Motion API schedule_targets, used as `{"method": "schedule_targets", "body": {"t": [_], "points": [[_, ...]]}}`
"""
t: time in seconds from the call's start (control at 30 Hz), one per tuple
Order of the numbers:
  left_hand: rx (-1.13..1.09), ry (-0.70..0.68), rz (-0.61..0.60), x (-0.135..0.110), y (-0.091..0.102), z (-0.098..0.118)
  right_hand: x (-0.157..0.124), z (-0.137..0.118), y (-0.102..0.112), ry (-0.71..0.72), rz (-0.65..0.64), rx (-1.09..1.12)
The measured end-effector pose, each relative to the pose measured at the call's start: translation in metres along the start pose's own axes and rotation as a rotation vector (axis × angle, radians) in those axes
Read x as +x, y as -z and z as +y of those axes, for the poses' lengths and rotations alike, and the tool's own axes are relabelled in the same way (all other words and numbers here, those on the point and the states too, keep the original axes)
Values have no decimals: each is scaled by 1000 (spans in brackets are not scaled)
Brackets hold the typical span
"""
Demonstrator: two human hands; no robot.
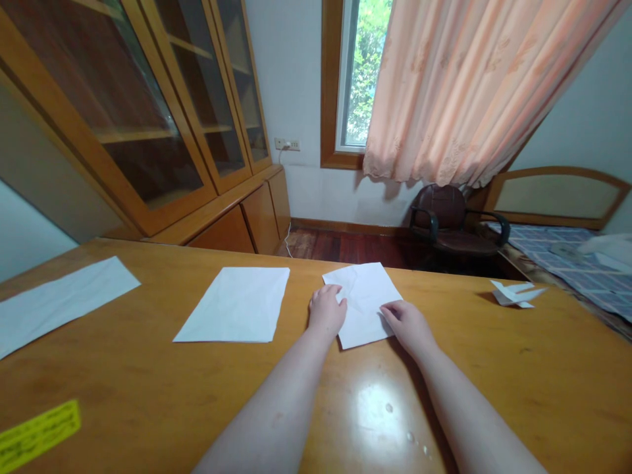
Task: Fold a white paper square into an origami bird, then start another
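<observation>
A creased white sheet of paper (pixel 365 296) lies on the wooden table (pixel 237 388), between my two hands. My left hand (pixel 328 309) rests on its left edge with the fingers curled. At the right edge, my right hand (pixel 405 324) pinches the paper between thumb and fingers. To the left lies a flat stack of white paper (pixel 237 304). A folded paper shape (pixel 516 293) with pointed flaps stands at the far right of the table.
A long white paper strip (pixel 69 299) lies at the table's left, with a yellow label (pixel 39 434) nearer me. Beyond the table are a glass-door cabinet (pixel 197 92), an office chair (pixel 444 227), a pink curtain (pixel 459 85) and a bed (pixel 567 257).
</observation>
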State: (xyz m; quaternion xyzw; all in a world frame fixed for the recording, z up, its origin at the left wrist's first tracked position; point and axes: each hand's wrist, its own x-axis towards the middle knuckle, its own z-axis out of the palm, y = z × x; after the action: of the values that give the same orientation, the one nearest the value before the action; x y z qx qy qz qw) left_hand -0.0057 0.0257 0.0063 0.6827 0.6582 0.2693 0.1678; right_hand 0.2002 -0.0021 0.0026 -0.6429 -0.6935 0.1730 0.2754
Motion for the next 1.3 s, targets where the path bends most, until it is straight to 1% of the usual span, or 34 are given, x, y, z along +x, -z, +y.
{"method": "schedule_targets", "body": {"t": [0.13,0.3,0.5,0.67,0.73,0.83,0.9,1.03,1.13,1.23,1.3], "points": [[-83,38,67,2,-1,0,0,2,0,12,-3,-18],[-117,81,79,3,1,1,1,5,-2,39,-17,-69],[-145,115,17,2,0,2,1,5,-2,46,-15,-87],[-111,203,-75,2,3,4,0,2,0,49,11,-121],[-78,191,-92,2,4,4,0,1,0,53,28,-128],[-13,106,-116,3,5,4,0,3,-1,51,47,-131],[41,74,-146,4,4,3,0,5,-2,50,51,-132],[105,77,-188,4,1,1,0,8,-6,66,53,-138],[122,59,-197,4,0,1,-1,7,-7,110,60,-132],[134,56,-200,4,1,2,-2,3,-5,160,42,-84],[141,60,-196,3,2,3,-3,-1,-3,168,18,-40]]}}
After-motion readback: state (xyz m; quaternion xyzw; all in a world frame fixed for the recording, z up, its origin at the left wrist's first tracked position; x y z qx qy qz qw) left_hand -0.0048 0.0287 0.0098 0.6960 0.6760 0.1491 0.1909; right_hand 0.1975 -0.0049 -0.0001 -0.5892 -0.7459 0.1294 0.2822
